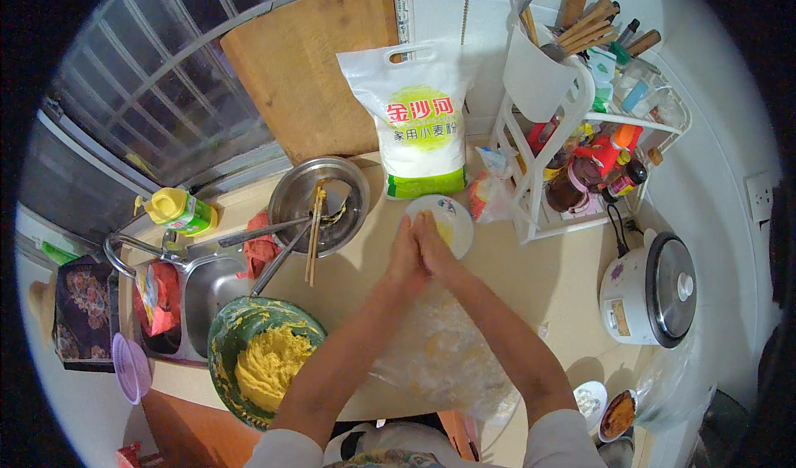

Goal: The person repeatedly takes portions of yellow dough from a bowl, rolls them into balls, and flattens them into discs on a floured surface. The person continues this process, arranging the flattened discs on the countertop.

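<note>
My left hand (405, 253) and my right hand (437, 248) are pressed palm to palm, fingers straight and pointing away from me. Whether anything lies between the palms is hidden. Under the fingertips is a small white plate (462, 237) with a floral mark and a yellow, wet-looking patch. A clear plastic sheet (435, 350) with whitish and yellowish smears is spread on the counter beneath my forearms. To the left stands a green basin (225, 319), its wall smeared yellow, holding a mound of soft yellow dough (270, 365). My left forearm crosses in front of its right side.
A steel bowl (283, 197) with chopsticks (314, 244) stands behind the basin, beside the sink (214, 294). A flour bag (423, 138) bearing writing stands at the back, near a wooden board (317, 70). To the right are a white rack (528, 200) and a rice cooker (628, 294).
</note>
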Action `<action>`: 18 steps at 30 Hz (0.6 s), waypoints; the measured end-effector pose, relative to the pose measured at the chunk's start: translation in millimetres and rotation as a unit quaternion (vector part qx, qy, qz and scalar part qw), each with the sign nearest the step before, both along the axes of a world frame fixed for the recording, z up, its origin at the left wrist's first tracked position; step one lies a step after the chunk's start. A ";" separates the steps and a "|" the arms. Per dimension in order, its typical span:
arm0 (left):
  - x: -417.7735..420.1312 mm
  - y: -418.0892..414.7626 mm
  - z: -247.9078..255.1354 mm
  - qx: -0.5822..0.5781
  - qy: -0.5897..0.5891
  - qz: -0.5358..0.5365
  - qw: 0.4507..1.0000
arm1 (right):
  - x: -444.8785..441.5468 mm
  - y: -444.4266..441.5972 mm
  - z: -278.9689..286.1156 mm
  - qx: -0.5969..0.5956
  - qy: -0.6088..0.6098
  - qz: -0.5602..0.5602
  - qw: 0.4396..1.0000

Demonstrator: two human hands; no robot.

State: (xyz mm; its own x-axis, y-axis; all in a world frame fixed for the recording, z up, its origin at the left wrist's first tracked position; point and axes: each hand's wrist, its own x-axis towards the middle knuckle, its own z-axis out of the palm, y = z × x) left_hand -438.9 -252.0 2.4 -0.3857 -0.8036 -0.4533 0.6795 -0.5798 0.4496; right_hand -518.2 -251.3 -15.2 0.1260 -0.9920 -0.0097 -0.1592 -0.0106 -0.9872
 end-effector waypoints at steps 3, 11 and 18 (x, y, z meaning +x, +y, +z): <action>8.8 -23.1 0.5 0.035 -0.126 -0.004 0.991 | 15.6 41.4 3.5 -0.119 0.057 0.025 0.991; -23.4 -4.3 -6.1 -0.005 0.108 -0.014 0.994 | -38.2 -16.7 -2.5 -0.064 0.277 0.068 0.956; 14.9 -28.0 -10.6 0.002 0.083 0.040 0.996 | 7.3 62.6 27.3 -0.236 0.193 0.075 0.950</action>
State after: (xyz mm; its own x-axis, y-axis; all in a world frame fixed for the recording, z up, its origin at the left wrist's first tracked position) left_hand -424.0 -280.0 -8.2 -0.3904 -0.8329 -0.3922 0.7881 -0.5226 0.3253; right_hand -510.9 -188.7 12.1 0.3432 -0.8689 0.3566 -0.4697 -0.4875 -0.7360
